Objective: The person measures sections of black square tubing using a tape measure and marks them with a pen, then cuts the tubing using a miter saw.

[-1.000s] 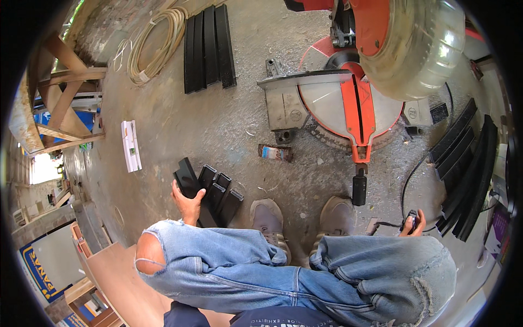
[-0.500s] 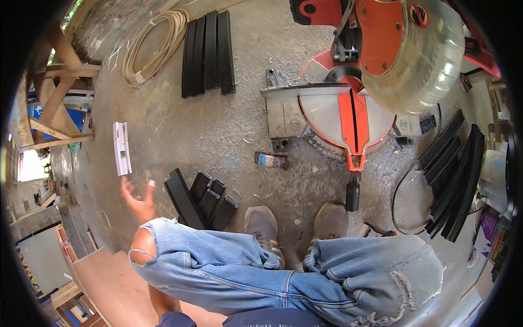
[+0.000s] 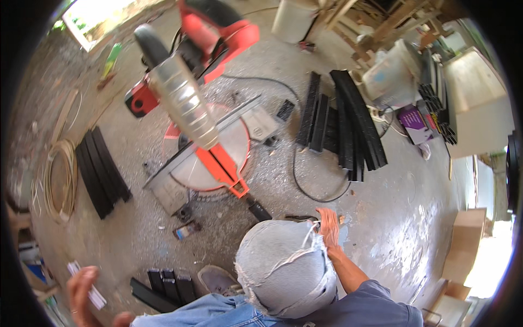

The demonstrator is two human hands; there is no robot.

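My left hand (image 3: 81,291) is at the lower left, its fingers slightly bent and apart from the thumb, with nothing seen in it. Behind it a slim white bar (image 3: 97,297) lies on the floor, partly covered by the fingers. My right hand (image 3: 328,228) reaches down beside my right knee, fingers stretched out and close together; its thumb side is hidden. Near those fingertips is a dark slender tool (image 3: 298,218) on the floor, partly behind the knee. A red and grey miter saw (image 3: 222,168) with a clear ribbed cover stands in front of me.
Black strips lie left of the saw (image 3: 101,171), right of it (image 3: 354,117) and as short pieces by my foot (image 3: 170,286). A coiled beige hose (image 3: 59,182) rests at the far left. A black cable (image 3: 297,169) loops across the floor. A purple box (image 3: 415,124) stands at right.
The view has swung to the right, so the saw appears farther left and tilted. My right hand has come into sight beside the knee. My left hand now overlaps the white bar.
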